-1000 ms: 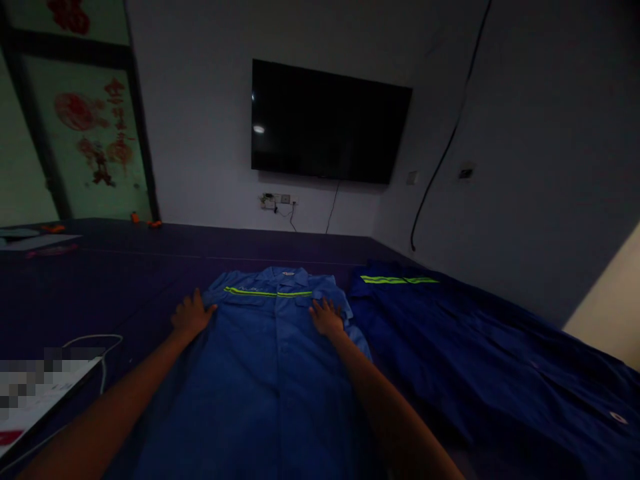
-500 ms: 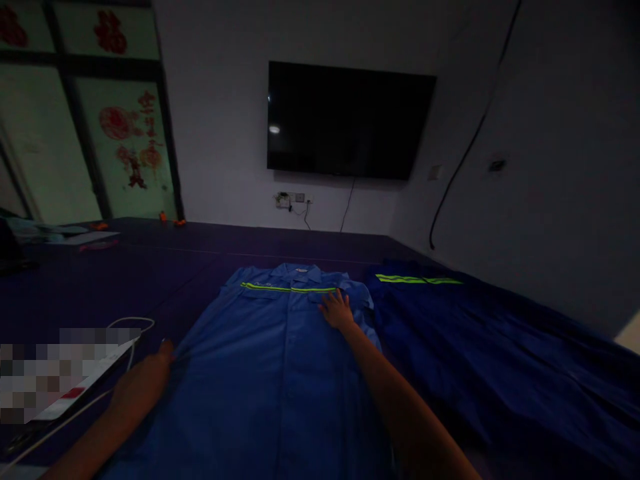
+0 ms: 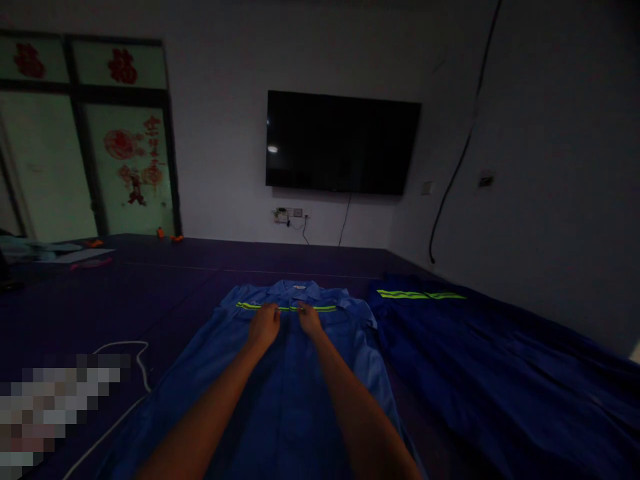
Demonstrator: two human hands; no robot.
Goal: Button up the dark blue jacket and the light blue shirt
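A light blue work shirt [image 3: 280,393] with a yellow-green reflective stripe lies flat, collar away from me, on a dark purple table [image 3: 150,287]. Both my hands rest side by side on its chest just below the stripe, at the button line. My left hand [image 3: 264,325] and my right hand [image 3: 309,320] have their fingers drawn together and bent down onto the cloth, as if pinching it. The dim light hides the fingertips.
A darker blue garment [image 3: 480,360] with the same stripe lies to the right. A white cable [image 3: 131,353] and a blurred-out flat item sit at the left front. A black TV [image 3: 343,143] hangs on the far wall; small objects lie at the table's far left.
My left hand came in from the shirt's left edge and my right hand from its right chest. They now meet at the middle under the stripe. The view tilted slightly down.
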